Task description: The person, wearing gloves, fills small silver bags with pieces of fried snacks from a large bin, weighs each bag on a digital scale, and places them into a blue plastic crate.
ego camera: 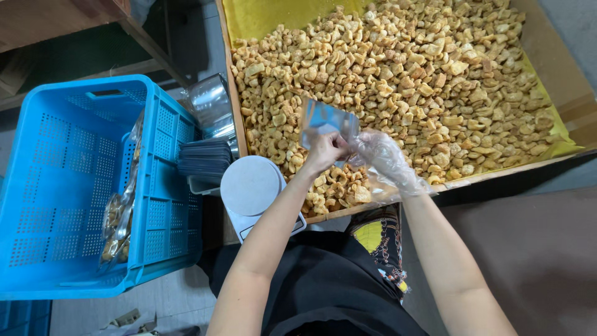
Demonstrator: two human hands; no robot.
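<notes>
My left hand (pixel 324 151) is bare and pinches the lower edge of a small clear plastic bag (pixel 324 119). My right hand (pixel 384 157), in a thin clear plastic glove, grips the same bag from the right side. The bag is held upright and looks empty. Both hands hover over the near edge of a large cardboard tray (pixel 563 74) lined with yellow paper and heaped with golden fried snack pieces (pixel 398 68).
A white round kitchen scale (pixel 250 185) sits just left of my left arm. Behind it lie a stack of dark flat bags (pixel 205 158) and a shiny metal container (pixel 210 102). A blue perforated crate (pixel 74 180) at left holds filled snack bags (pixel 118 214).
</notes>
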